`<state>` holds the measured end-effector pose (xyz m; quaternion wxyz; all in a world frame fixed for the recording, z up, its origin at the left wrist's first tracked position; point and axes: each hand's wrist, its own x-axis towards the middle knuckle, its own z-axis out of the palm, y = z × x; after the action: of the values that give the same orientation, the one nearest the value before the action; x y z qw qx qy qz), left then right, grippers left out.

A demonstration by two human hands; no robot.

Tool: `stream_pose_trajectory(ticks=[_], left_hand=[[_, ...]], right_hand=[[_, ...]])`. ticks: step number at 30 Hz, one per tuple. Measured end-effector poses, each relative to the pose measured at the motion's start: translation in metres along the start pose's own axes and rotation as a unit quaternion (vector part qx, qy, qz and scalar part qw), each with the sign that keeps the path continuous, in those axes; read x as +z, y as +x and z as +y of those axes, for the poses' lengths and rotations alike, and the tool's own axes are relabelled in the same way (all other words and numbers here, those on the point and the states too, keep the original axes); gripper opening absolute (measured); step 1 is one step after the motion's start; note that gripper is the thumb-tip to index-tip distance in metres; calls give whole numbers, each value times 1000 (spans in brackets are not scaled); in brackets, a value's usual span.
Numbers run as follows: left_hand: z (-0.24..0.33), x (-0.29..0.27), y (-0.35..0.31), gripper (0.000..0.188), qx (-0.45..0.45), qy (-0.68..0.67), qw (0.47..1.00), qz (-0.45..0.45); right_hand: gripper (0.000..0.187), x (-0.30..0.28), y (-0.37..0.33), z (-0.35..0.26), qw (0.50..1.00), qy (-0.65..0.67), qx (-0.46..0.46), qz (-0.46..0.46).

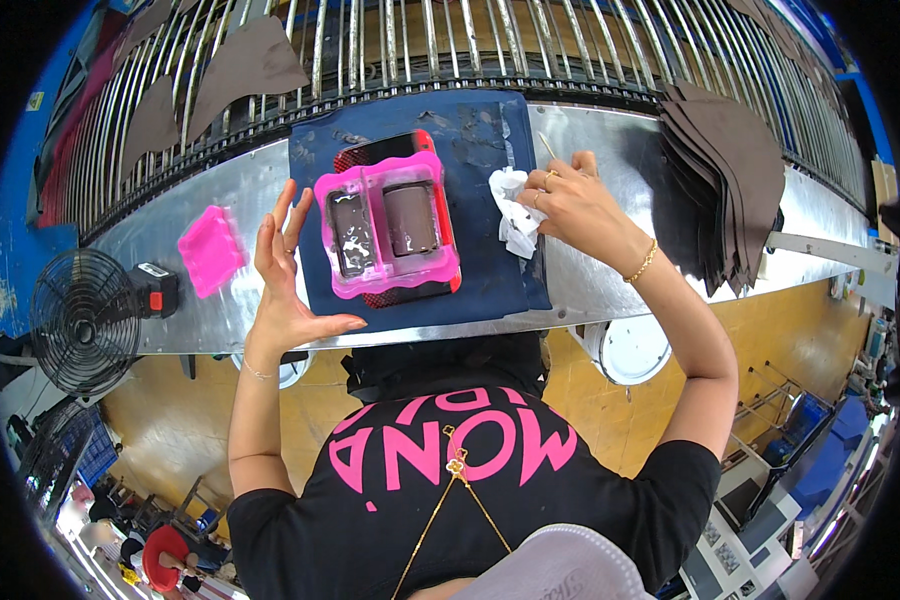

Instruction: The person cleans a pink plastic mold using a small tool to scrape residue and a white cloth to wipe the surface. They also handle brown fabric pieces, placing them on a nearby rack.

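A pink two-compartment tray (378, 210) with wavy edges sits on a dark blue sheet (490, 290). Its left compartment holds something dark and glossy; a brown roller-like piece (410, 218) lies in the right one. Under the tray a red and black object (425, 140) sticks out. My left hand (288, 285) is open beside the tray's left side, thumb and fingers apart. To the right of the tray, my right hand (575, 205) is closed on a crumpled white tissue (513, 215). A thin pale stick (547, 146) shows by its fingers; how it is held is unclear.
A pink wavy-edged piece (210, 250) lies at left on the metal table (260, 190), near a black fan (85, 320). Brown sheet pieces (715, 180) are stacked at right. Along the far side runs a rack of metal bars (450, 45), carrying more brown pieces (250, 70).
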<state>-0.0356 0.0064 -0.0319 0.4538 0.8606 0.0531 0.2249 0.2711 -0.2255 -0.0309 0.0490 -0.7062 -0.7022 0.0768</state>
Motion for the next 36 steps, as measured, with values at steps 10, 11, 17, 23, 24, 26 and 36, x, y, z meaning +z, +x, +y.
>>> stream_pose_trajectory(ticks=[10, 11, 17, 23, 24, 26, 36], left_hand=[[3, 1, 5, 140, 2, -5, 1000, 13], [3, 1, 3, 140, -1, -5, 1000, 15], [0, 0, -5, 140, -8, -3, 1000, 22], [0, 4, -2, 140, -6, -15, 1000, 14], [0, 4, -2, 140, -4, -15, 1000, 14], [-2, 4, -2, 140, 1, -16, 1000, 14], [-2, 3, -7, 140, -13, -13, 999, 30]], right_hand=[[12, 11, 34, -45, 981, -160, 14, 105], [13, 10, 31, -50, 986, -141, 24, 89], [32, -6, 3, -49, 982, 182, 47, 9], [41, 6, 5, -29, 967, 232, 102, -31], [40, 4, 9, -30, 962, 245, 115, -42], [37, -4, 17, -32, 951, 269, 139, -64], [37, 5, 21, -26, 990, 136, -25, -11]])
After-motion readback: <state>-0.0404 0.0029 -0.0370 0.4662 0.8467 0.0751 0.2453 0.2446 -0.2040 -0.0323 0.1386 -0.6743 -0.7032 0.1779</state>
